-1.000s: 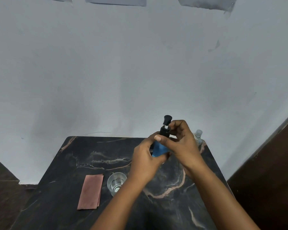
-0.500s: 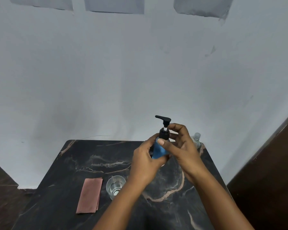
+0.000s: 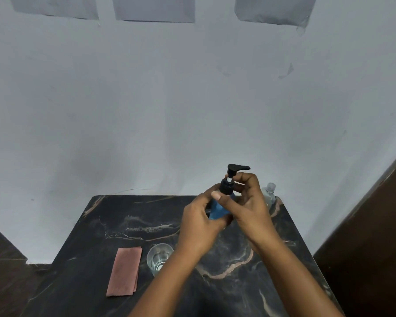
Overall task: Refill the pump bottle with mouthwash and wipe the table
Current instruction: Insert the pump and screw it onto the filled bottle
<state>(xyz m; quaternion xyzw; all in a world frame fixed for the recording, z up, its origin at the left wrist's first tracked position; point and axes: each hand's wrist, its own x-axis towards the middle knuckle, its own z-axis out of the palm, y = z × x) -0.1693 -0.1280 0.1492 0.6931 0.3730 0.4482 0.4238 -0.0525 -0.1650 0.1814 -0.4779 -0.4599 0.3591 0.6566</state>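
A blue pump bottle (image 3: 217, 209) with a black pump head (image 3: 234, 170) is held upright above the dark marble table (image 3: 114, 225). My left hand (image 3: 199, 227) wraps the blue body from the left. My right hand (image 3: 249, 202) pinches the black collar under the pump, whose nozzle points right. A clear mouthwash bottle (image 3: 269, 194) stands at the table's far right corner, partly hidden behind my right hand. A folded pink cloth (image 3: 125, 271) lies flat near the front left.
A clear drinking glass (image 3: 159, 258) holding a little liquid stands just right of the cloth, close to my left forearm. A pale wall rises behind the table. Dark floor shows at both sides.
The pump head has turned: its nozzle faced left half a second ago and now faces right. My right fingers have shifted around the collar. The left hand keeps its hold.
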